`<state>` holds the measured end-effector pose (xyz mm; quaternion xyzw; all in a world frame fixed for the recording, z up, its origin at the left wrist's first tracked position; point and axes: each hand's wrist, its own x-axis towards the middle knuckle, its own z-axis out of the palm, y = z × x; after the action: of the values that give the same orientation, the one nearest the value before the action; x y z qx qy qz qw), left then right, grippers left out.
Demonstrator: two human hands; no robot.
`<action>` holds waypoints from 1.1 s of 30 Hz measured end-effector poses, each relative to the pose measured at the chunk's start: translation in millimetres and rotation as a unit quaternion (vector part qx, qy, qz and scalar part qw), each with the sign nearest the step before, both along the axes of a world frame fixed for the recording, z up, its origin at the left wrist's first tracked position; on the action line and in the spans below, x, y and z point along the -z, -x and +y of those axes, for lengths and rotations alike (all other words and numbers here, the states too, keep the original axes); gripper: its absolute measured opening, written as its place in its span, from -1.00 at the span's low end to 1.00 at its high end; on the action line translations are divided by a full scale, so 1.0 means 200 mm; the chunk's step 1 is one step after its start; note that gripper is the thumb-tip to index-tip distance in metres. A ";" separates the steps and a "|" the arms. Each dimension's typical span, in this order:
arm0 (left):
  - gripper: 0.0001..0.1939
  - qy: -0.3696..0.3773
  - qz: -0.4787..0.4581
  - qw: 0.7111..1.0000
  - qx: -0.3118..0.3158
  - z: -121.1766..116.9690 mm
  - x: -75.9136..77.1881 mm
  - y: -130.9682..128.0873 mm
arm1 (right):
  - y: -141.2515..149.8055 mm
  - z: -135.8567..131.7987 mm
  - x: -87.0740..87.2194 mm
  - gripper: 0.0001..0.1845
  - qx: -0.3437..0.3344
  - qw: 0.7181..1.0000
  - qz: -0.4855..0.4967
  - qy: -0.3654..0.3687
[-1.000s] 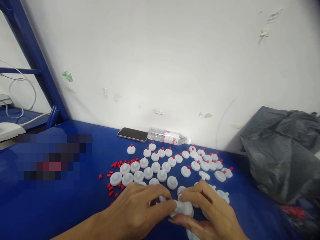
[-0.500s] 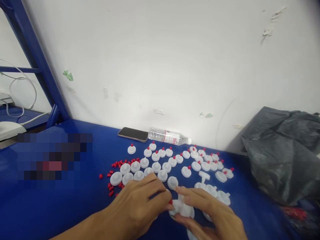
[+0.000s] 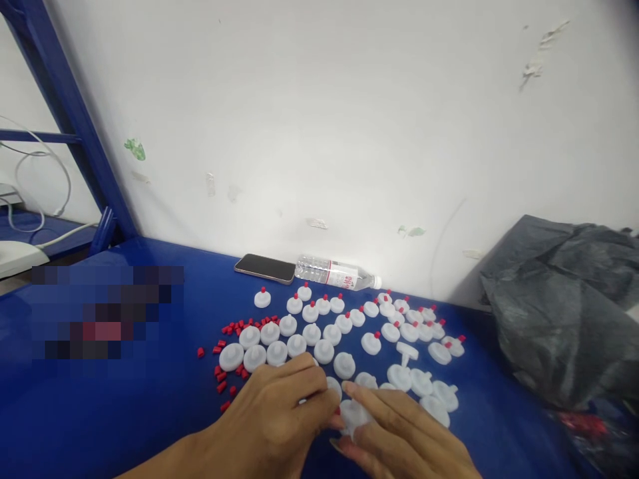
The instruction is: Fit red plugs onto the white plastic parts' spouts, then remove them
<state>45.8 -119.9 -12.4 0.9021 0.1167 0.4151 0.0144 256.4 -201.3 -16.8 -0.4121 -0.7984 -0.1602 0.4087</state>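
Note:
My left hand (image 3: 279,412) is closed in a pinch around a small red cap (image 3: 337,412), mostly hidden by the thumb and finger. Facing it, my right hand (image 3: 402,429) grips a round white plastic disc (image 3: 354,417) between thumb and fingers. The cap is right beside the disc's left side; whether they touch I cannot tell. Beyond my hands lie several bare white discs with short nozzles (image 3: 344,365). Loose red caps (image 3: 222,386) are scattered left of them. Farther back, white discs with red caps on their nozzles (image 3: 371,342) sit in a spread-out group.
On the blue table (image 3: 164,412), a phone (image 3: 265,267) and a clear plastic bottle (image 3: 334,273) lie along the wall. A white T-shaped piece (image 3: 407,352) rests among the discs. A dark plastic bag (image 3: 559,306) bulges at the right. A blue metal frame (image 3: 74,120) stands left.
My right hand has turned the disc and shifted slightly left, closer to my left hand. More white discs show behind its fingers. My left hand keeps its pinch on the red cap.

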 end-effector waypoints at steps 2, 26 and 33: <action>-0.84 0.025 -0.027 0.999 0.009 -0.01 -0.02 -0.01 | -0.01 0.01 -0.02 -0.84 -0.015 1.000 -0.017 -0.016; -0.78 0.124 0.198 0.918 -0.320 0.48 -0.19 0.31 | -0.26 0.11 -0.16 -0.77 0.079 0.994 -0.058 0.051; -0.75 0.179 0.197 0.925 -0.271 0.49 -0.15 0.30 | -0.25 0.11 -0.14 -0.62 0.096 0.983 -0.120 0.101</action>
<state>-14.7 -22.6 16.9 0.8822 0.4292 0.1895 0.0390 307.3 -178.8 11.4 -0.5041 -0.8104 -0.1652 0.2486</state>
